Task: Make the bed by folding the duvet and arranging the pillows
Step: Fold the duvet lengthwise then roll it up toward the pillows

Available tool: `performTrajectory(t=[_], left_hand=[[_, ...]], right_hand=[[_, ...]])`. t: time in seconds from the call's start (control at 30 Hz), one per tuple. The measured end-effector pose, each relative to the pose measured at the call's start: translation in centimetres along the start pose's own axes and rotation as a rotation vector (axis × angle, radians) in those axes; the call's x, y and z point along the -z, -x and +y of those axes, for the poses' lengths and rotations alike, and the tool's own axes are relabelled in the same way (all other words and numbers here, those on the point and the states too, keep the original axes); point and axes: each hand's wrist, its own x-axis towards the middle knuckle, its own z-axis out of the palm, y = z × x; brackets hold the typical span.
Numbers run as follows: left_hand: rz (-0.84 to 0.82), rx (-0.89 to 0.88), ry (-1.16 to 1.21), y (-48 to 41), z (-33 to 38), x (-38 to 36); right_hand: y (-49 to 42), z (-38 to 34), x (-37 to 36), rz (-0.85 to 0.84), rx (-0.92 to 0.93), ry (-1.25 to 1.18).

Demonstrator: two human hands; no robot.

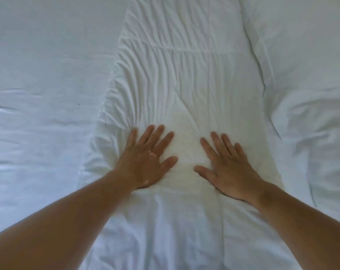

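Observation:
A white duvet (184, 75) lies folded in a long, wrinkled strip down the middle of the view, with stitched seams across it. My left hand (147, 158) rests flat on it, palm down and fingers spread, near the strip's left edge. My right hand (227, 164) lies flat beside it, a little to the right, fingers also spread. Both hands press on the duvet and hold nothing. More white padded bedding (305, 94), duvet or pillow I cannot tell, bulges along the right side.
A flat white bed sheet (44, 94) with a few light creases covers the mattress to the left of the duvet. White bedding fills the whole view; no bed edge or floor shows.

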Motion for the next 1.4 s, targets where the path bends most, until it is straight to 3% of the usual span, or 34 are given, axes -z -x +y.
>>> performTrajectory(t=[0.07, 0.23, 0.33, 0.43, 0.53, 0.67, 0.8, 0.9, 1.17, 1.27, 1.4], left_hand=[[0.036, 0.051, -0.018, 4.9, -0.1, -2.0], [-0.076, 0.168, 0.029, 9.2, 2.0, -2.2], [-0.079, 0.131, 0.054, 15.7, 4.0, -2.7], [-0.07, 0.109, 0.078, 23.8, 6.1, -5.5], [-0.082, 0.116, 0.054, 28.0, 7.3, -8.7], [-0.055, 0.187, 0.019, 29.5, 9.1, -8.3], [-0.067, 0.135, 0.045, 37.2, 11.7, -9.9], [-0.118, 0.136, 0.03, 42.9, 12.9, -12.0], [-0.164, 0.22, -0.01, 49.1, 14.3, -12.5], [-0.204, 0.237, 0.016, 49.8, 15.5, -13.4], [-0.027, 0.159, 0.216, 50.8, 12.4, -11.4]], right_hand=[[3.5, 0.5, -2.8, 0.02, -0.035, -0.034], [6.7, -1.0, -2.9, -0.041, -0.166, -0.063], [11.6, -3.9, -3.6, -0.06, -0.108, -0.038], [18.6, -5.6, -8.8, 0.006, -0.004, -0.011], [21.2, -4.7, -12.3, 0.043, -0.035, 0.004], [22.5, -5.6, -10.9, 0.018, -0.023, 0.008], [31.4, -5.5, -15.7, 0.035, 0.053, 0.014], [36.2, -3.8, -18.8, 0.023, -0.011, -0.021], [41.8, -4.9, -19.8, -0.035, -0.076, -0.046], [42.8, -4.5, -21.3, -0.016, -0.133, -0.163], [44.6, -4.5, -20.3, 0.035, -0.141, -0.363]])
